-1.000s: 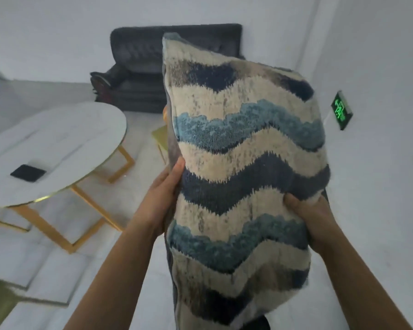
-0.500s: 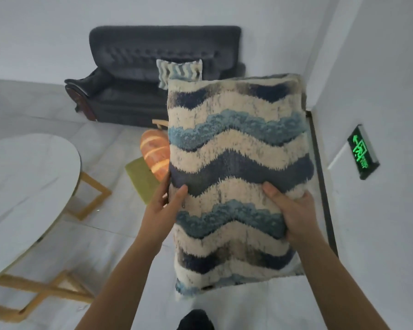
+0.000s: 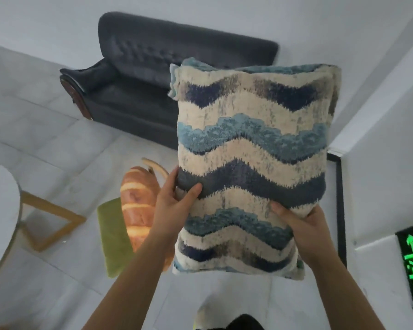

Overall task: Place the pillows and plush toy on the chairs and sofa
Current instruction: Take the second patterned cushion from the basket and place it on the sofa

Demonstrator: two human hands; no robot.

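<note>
Background: dark sofa (image 3: 129,96) against white wall (image 3: 45,22).
Left hand (image 3: 174,201): grasps wavy pillow (image 3: 250,144) at its left edge.
Right hand (image 3: 303,227): grasps its lower right.

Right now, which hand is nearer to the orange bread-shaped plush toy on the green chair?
Left. The left hand grips the wavy-striped blue-and-cream pillow just beside the plush toy; the right hand grips the pillow's far side, away from it.

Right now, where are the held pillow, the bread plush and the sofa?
pillow (image 3: 253,139): head view, on the light-blue wave across its front.
bread plush (image 3: 137,201): head view, on the middle of its crust.
sofa (image 3: 129,101): head view, on the seat left of the pillow.
</note>
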